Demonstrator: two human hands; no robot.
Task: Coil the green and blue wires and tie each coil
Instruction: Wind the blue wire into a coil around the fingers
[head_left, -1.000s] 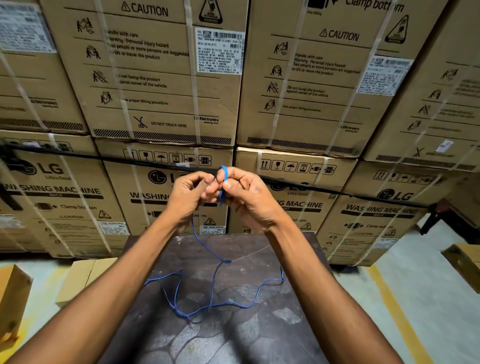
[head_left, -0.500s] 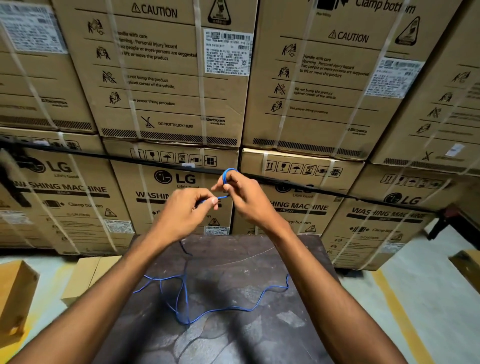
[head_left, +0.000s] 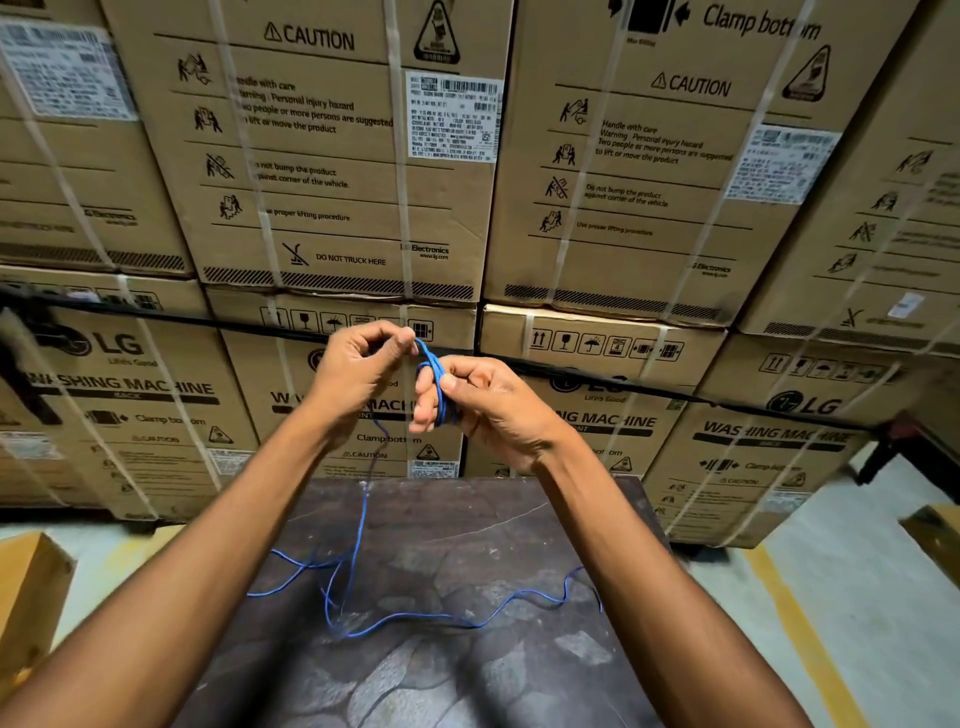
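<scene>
Above the far edge of the desk (head_left: 519, 675), your two hands are raised close together, with the blue wire (head_left: 358, 530) running between them. Your right hand (head_left: 483, 405) carries the coil (head_left: 439, 389): several turns are wrapped round its extended fingers, the thumb pressing on them, and the loops stand roughly upright, from 12 to 6 o'clock. Your left hand (head_left: 358, 369) sits just beside it at about 10 o'clock, its thumb and forefinger pinching the wire where it leaves the top of the coil; the other fingers are curled in.

From the left hand the free length drops toward 6 o'clock, blurred as it hangs, and reaches the desk below your left wrist. There the slack lies in loose bends, one part trailing toward 8 o'clock and a longer wavy stretch running toward 4 o'clock, where it passes behind your right forearm. So its long axis on the desk lies across you, from left to right, well below both hands.

That is what the next wrap likely turns on: the feed comes up from 6 o'clock on the left side, so your left hand is the nearer one to draw it, while the right need only hold the coil steady. Much wire looks still uncoiled, so tying seems some way off. No green wire is visible.
</scene>
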